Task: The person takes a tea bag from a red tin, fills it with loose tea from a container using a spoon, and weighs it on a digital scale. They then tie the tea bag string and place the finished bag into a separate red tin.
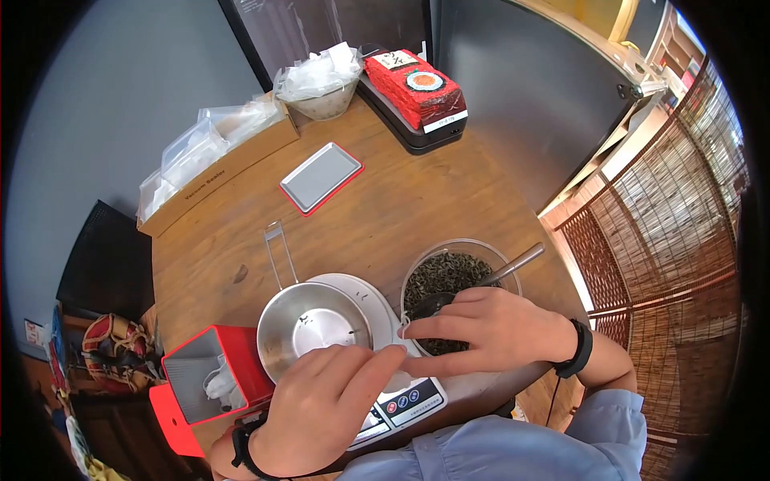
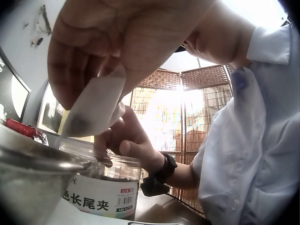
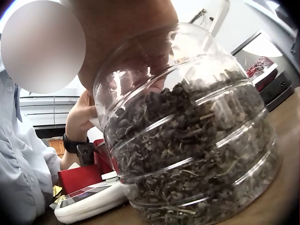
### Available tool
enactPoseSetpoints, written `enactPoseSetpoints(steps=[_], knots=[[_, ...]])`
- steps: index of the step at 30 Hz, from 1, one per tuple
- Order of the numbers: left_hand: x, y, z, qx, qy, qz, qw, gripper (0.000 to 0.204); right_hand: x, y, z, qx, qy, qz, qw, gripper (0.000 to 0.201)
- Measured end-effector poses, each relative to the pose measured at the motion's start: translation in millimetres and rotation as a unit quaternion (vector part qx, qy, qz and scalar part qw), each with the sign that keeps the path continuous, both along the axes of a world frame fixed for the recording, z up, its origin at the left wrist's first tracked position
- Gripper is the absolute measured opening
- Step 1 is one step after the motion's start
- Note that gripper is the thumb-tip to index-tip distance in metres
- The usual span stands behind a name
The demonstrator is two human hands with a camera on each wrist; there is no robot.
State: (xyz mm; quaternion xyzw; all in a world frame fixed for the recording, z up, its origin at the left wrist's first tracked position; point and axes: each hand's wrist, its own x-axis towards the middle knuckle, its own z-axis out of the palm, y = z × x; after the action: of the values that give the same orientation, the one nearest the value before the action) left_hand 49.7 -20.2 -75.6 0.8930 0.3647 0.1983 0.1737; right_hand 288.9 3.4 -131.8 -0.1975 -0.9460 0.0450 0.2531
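The left hand (image 2: 126, 42) pinches a bag (image 2: 93, 105) at its seven o'clock in the left wrist view; the right hand (image 1: 501, 325), grip unclear, is over the jar (image 2: 101, 193).

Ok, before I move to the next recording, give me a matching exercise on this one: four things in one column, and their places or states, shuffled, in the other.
Things
1. Metal pan
2. White pouch
3. Spoon
4. Red box

Places or states
A. Handle jutting out over the rim of the clear jar
B. Open, with white sachets inside
C. Silver, between the red box and the clear jar
D. Held in the left hand

Pairs: 1-C, 2-D, 3-A, 4-B
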Motion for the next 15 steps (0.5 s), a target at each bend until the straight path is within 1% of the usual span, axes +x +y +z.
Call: enactPoseSetpoints(steps=[1,5,8,10,15], knots=[[0.0,0.0,-0.3,0.000,0.000,0.001,1.000,0.043,-0.3,0.2,0.6,0.002,-0.005,-0.003,1.000,0.051],[0.8,-0.8,-1.5,-0.003,-0.007,0.007,1.000,0.047,-1.5,0.1,2.8,0.003,0.002,-0.013,1.000,0.052],[0.1,-1.2,-1.5,-0.013,-0.007,0.019,1.000,0.047,-0.3,-0.8,1.1,0.005,0.013,-0.019,1.000,0.049],[-0.2,-1.3,-1.5,-0.016,-0.006,0.026,1.000,0.047,1.1,-0.7,-0.6,-0.019,0.036,-0.009,0.999,0.046],[0.6,-2.3,-1.8,0.000,-0.010,0.026,1.000,0.046,1.7,-1.9,1.6,-0.005,0.022,-0.007,1.000,0.044]])
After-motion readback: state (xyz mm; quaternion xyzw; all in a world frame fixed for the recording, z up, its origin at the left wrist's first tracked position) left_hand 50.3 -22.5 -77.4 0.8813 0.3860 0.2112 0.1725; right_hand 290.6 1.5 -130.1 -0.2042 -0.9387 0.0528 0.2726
